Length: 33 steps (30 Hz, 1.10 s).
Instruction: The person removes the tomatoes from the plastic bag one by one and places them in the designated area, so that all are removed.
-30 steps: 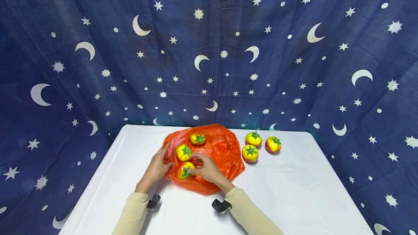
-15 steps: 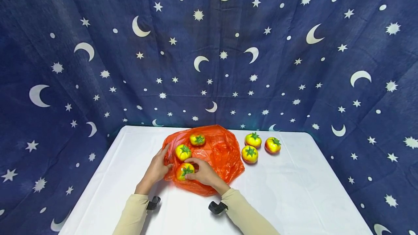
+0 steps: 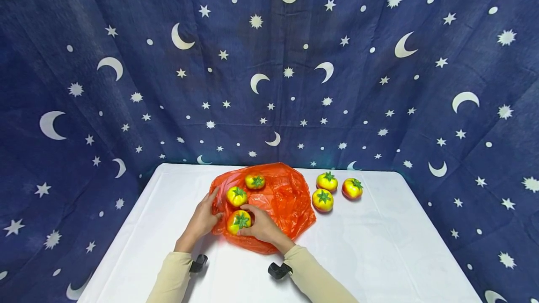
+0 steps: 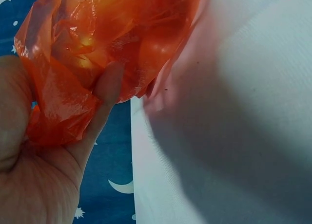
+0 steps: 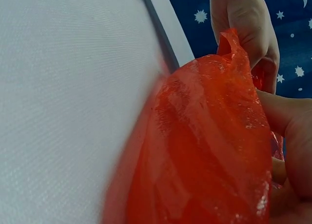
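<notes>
An orange-red plastic bag (image 3: 278, 195) lies spread on the table with three yellow-red toy tomatoes in its left part. My right hand (image 3: 263, 226) holds the nearest tomato (image 3: 238, 222) between thumb and fingers. Just beyond it sits a second tomato (image 3: 236, 196), and a third tomato (image 3: 254, 181) is farther back. My left hand (image 3: 202, 219) grips the bag's left edge; in the left wrist view the thumb (image 4: 109, 83) lies along the bunched plastic. The right wrist view has the bag's red side hiding the held tomato.
To the right of the bag, three more tomatoes (image 3: 323, 199) stand grouped on the white table (image 3: 379, 247). A dark blue curtain (image 3: 269, 60) with moons and stars hangs behind the table and along its sides. Each wrist carries a black band.
My right hand has shifted slightly left and down around the nearest tomato, which has turned a little. The middle tomato has moved slightly left. My left hand has stayed at the bag's edge.
</notes>
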Each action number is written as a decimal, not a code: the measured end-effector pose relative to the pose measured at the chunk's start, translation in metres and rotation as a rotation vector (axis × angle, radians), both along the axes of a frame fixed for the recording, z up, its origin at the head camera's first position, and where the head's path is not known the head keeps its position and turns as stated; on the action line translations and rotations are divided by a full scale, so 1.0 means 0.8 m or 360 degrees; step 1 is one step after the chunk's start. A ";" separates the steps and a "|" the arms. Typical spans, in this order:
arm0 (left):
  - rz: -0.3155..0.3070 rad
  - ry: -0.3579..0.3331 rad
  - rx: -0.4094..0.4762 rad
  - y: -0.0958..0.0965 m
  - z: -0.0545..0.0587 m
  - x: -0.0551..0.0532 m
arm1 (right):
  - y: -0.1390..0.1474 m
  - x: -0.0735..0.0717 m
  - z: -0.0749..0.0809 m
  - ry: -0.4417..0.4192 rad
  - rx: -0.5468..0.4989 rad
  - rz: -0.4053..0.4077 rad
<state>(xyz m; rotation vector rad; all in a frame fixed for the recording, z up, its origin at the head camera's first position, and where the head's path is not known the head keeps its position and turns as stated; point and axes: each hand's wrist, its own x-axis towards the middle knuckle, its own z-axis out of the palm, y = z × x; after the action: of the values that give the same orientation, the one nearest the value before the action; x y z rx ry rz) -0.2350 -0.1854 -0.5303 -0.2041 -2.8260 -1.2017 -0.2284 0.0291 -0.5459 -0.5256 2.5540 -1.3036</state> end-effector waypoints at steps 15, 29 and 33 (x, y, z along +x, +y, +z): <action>0.0011 0.0023 -0.0024 0.003 -0.003 0.004 | 0.002 0.001 -0.007 0.0058 -0.0009 -0.0011; 0.0015 0.0031 -0.0027 -0.002 0.000 0.000 | -0.002 0.003 0.005 0.0055 -0.0108 -0.0104; 0.0027 0.0004 -0.0021 -0.001 0.000 -0.001 | 0.001 0.003 0.014 0.0050 -0.0170 -0.0144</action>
<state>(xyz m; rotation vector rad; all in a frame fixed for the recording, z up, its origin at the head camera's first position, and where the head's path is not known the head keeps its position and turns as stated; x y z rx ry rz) -0.2358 -0.1864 -0.5305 -0.1815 -2.8283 -1.1785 -0.2259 0.0301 -0.5345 -0.4581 2.5718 -1.4805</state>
